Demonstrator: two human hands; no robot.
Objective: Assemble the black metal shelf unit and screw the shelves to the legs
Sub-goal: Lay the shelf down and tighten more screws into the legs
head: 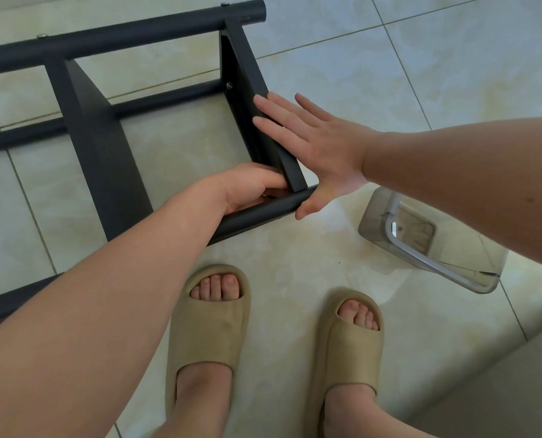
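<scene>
1. On the pale glossy tiled floor (389,74), left of centre, the black metal shelf unit (105,159) lies tipped on its side. Its long axis runs left to right and goes out of view at the left edge.
2. Its legs are round matte tubes. The far leg (121,34) ends in an open mouth at the right, and two small silvery screw heads (42,35) sit along its top.
3. The near leg (257,213) lies parallel to it, its end pointing right.
4. The shelves are flat, smooth black panels standing on edge, running far to near between the legs. The right end shelf (247,90) carries one screw head on its inner face.
5. The right hand (314,147) lies flat against the outer side of that end shelf, fingers straight and spread, with the thumb beside the tip of the near leg.
6. The left hand (250,188) is curled into the inner corner where the end shelf meets the near leg. Its fingertips are hidden, so I cannot tell whether it grips anything.
7. Near right, a clear plastic box (374,222) stands on the floor with a silvery bent metal bar (421,257) in it.
8. Nearest, two feet wear tan foam slippers (213,317).
</scene>
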